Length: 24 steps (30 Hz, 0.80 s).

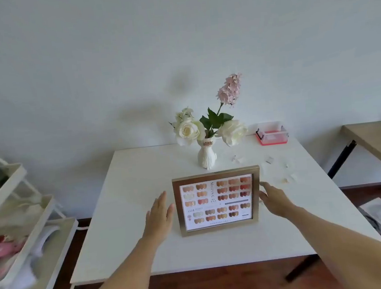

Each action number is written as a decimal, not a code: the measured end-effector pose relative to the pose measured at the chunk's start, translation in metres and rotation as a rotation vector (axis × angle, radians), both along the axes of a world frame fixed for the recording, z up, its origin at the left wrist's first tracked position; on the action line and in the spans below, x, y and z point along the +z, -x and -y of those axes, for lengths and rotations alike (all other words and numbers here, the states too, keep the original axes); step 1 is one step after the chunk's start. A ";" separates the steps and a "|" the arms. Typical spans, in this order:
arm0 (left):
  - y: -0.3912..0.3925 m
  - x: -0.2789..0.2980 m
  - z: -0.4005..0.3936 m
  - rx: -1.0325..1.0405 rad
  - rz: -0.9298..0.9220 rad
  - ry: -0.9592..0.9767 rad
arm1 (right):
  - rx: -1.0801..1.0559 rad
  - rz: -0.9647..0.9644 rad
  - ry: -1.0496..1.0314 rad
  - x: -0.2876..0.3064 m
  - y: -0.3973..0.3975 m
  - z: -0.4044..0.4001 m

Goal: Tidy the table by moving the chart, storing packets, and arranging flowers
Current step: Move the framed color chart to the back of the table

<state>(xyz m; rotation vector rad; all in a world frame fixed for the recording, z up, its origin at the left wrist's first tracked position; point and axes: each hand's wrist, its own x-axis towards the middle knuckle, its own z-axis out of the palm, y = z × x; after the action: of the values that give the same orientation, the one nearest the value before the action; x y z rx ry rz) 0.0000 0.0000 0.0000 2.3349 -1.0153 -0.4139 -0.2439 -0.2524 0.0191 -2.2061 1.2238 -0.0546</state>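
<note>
Upright, the framed chart [217,201] stands between both hands, left [159,213] and right [274,200], open-palmed beside it.

Bench layout
Framed chart [217,201] stands front-centre on the bench [127,173]; cat vase [207,155] behind it; lidded box [271,135] back right; packets [278,170] between.

Two bare forearms are visible, no sleeves reaching the wrists. Left hand [159,213] and right hand [275,200]: no gloves, rings, watches or bands seen. Nails are too small to assess.
</note>
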 end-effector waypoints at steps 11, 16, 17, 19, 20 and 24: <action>0.028 -0.043 0.032 0.150 -0.113 0.147 | -0.253 0.279 -0.118 -0.039 -0.020 -0.003; 0.027 -0.048 0.036 0.239 -0.081 0.159 | -0.220 0.335 -0.078 -0.044 -0.028 0.004; 0.025 -0.048 0.036 0.241 -0.082 0.156 | -0.208 0.342 -0.068 -0.043 -0.031 0.007; 0.017 -0.045 0.033 0.250 -0.081 0.167 | -0.173 0.330 -0.044 -0.040 -0.041 0.009; 0.012 -0.042 0.030 0.257 -0.083 0.174 | -0.152 0.316 -0.034 -0.038 -0.048 0.010; -0.013 -0.031 0.008 0.273 -0.092 0.176 | -0.052 0.329 -0.028 -0.034 -0.079 0.006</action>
<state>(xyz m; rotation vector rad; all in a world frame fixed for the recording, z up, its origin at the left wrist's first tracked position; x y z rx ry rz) 0.0129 -0.0082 -0.0312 2.2317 -0.6505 -0.3073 -0.1645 -0.2579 -0.0153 -2.0404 1.0885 -0.4029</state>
